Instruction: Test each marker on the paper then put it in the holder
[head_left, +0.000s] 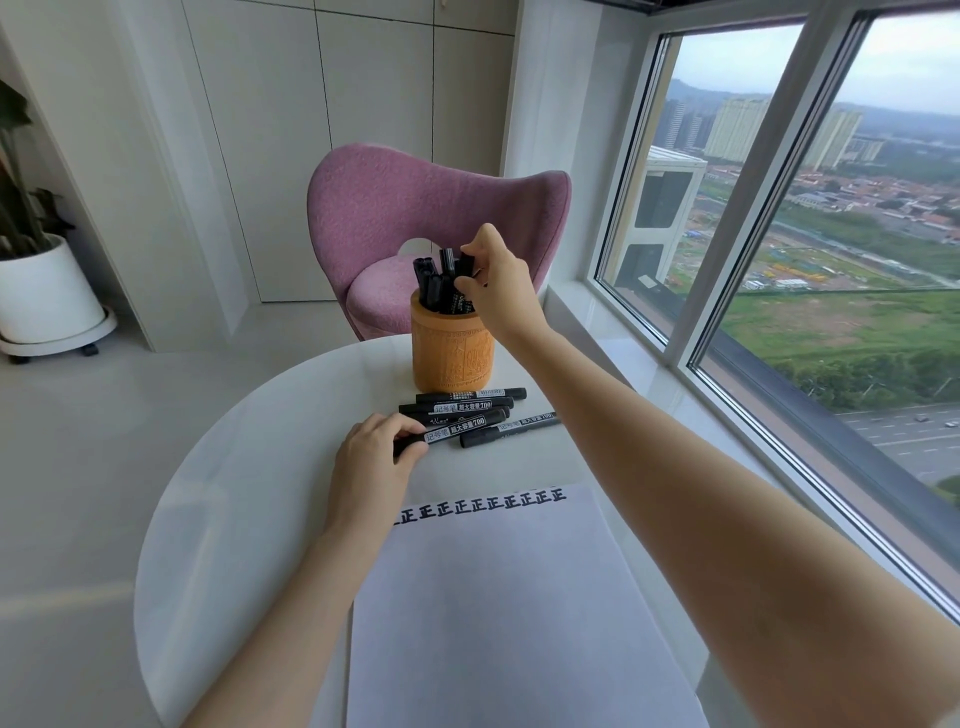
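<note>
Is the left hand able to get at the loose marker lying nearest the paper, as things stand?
Probably yes: the loose marker lies on the table just right of the left hand, nothing over it. But that hand already grips a second marker, so it would have to let go first.

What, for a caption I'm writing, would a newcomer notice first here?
The right hand pinches a marker in the orange holder on the far side of the table. The left hand grips a second marker among the loose markers before it. A pink chair stands behind.
</note>
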